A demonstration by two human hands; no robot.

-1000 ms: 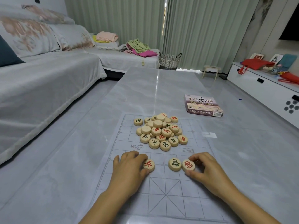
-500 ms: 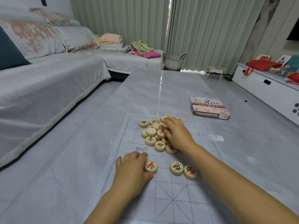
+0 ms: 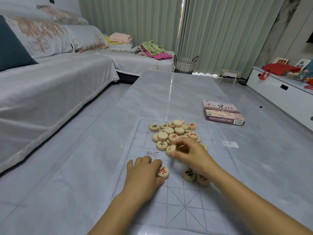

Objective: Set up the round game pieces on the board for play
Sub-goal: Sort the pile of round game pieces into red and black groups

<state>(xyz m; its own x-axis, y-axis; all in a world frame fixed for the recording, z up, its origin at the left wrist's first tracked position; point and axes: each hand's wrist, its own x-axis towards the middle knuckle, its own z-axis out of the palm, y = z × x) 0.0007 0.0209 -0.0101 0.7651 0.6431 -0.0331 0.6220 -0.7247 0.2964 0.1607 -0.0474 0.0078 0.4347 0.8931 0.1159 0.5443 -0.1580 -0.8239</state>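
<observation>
Fingers — left hand (image 3: pixel 145 175) pinches red piece (image 3: pixel 163 172) | right hand (image 3: pixel 189 154), blurred, pinches pile-edge piece (image 3: pixel 169 150) | board (image 3: pixel 177 209) open nearward

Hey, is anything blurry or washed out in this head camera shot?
Head view: the right hand at the pile of pieces is motion-blurred; the left hand and the red-marked piece it holds are sharp; a pale glare streak runs down the table.

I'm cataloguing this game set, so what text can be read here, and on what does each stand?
"Chinese chess", under "中国象棋": purple cardboard box.
"兵", red: round wooden piece held by the left hand.
"車", red: mid-pile piece.
"卒", dark: pile-edge piece.
Box side strip and clear plastic board characters: too blurred.
</observation>
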